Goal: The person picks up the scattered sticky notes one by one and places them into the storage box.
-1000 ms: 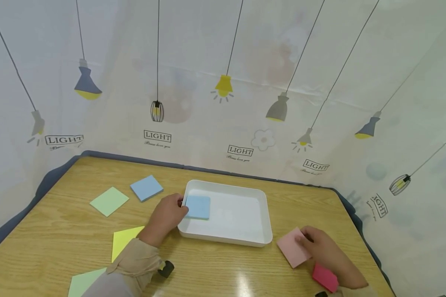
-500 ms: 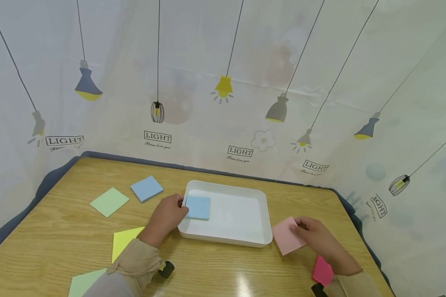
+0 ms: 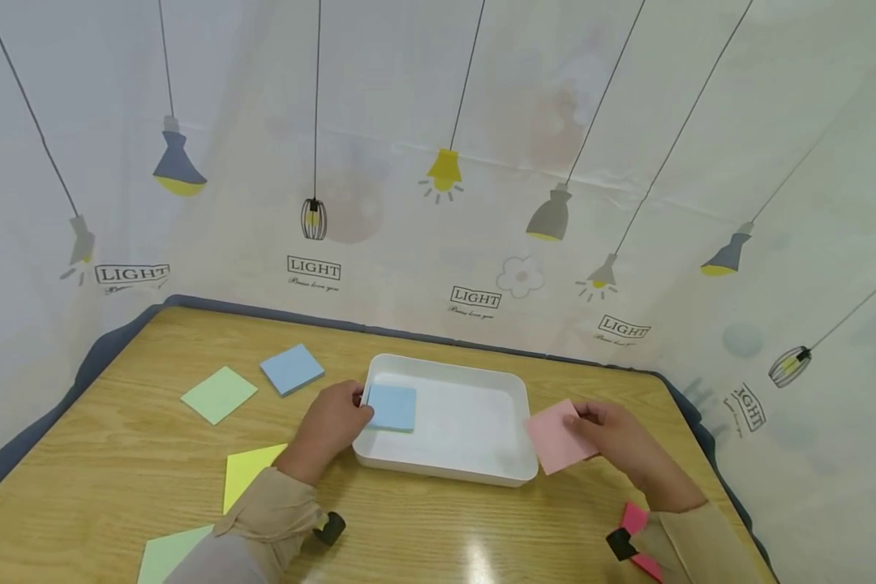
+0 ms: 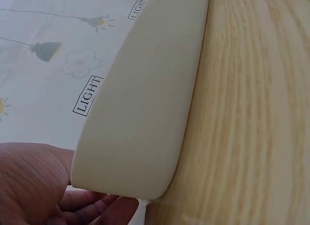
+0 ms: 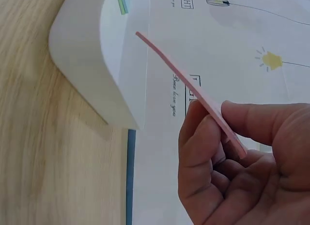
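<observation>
A white tray (image 3: 474,418) stands on the wooden table, a light blue sticky note pad (image 3: 392,407) lying inside at its left, with green showing along the lower edge. My left hand (image 3: 332,426) grips the tray's left wall, thumb at the rim and fingers outside; the left wrist view shows them curled against the tray wall (image 4: 140,104). Between thumb and fingers my right hand (image 3: 616,438) pinches a pink sticky note pad (image 3: 557,438), raised beside the tray's right rim and overlapping it in the head view. From the right wrist the pink pad (image 5: 193,89) appears edge-on, thin and slightly bent.
Left of the tray lie a blue pad (image 3: 292,370), a light green pad (image 3: 219,395), a yellow pad (image 3: 248,470) and another green pad (image 3: 171,551), partly behind the left sleeve. A deep pink pad (image 3: 633,519) sits partly under the right forearm. A printed curtain (image 3: 409,105) borders the table.
My right hand has lifted the pink sticky note pad and carried it left and away from me, up to the tray's right rim. The left hand keeps its hold on the tray.
</observation>
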Tool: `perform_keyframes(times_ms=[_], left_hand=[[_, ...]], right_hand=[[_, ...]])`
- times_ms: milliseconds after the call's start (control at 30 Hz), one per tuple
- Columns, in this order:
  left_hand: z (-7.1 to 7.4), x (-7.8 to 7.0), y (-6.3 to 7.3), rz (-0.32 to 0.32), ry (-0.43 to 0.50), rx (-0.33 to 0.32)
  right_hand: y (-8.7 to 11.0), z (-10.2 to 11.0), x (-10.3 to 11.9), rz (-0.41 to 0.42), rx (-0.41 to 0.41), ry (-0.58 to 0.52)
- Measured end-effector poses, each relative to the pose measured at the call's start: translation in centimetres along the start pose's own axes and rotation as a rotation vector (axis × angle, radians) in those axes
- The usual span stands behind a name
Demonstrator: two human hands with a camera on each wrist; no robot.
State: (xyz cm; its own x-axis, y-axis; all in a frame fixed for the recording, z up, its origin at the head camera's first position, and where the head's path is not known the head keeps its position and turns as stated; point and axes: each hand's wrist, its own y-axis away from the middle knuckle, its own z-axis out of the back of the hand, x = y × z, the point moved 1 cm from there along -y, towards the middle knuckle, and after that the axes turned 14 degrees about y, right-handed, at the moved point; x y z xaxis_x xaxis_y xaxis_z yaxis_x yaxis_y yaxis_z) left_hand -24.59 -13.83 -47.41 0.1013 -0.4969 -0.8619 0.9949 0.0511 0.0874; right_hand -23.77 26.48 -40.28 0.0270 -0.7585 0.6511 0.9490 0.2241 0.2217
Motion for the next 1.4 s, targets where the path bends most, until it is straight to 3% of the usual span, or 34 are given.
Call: perform_keyframes(times_ms=[167,667,1067,1400], left_hand=[[0.0,0.0,0.0,0.008,-0.006,0.001],[-0.1,0.5,-0.3,-0.001,-0.004,0.007],[-0.1,0.4,-0.2,0.002,-0.001,0.002],[0.0,0.2,-0.2,0.007,0.0,-0.002]], right_hand=[[-1.3,-0.3,1.2,0.041,0.037,-0.038],[-5.3,-2.7,3.3,0.013,0.113,-0.192],[-8.1,-5.2,4.5,-0.113,0.093,-0.18],[-9.5,-7.0,5.3,-0.106,0.103,-0.196]])
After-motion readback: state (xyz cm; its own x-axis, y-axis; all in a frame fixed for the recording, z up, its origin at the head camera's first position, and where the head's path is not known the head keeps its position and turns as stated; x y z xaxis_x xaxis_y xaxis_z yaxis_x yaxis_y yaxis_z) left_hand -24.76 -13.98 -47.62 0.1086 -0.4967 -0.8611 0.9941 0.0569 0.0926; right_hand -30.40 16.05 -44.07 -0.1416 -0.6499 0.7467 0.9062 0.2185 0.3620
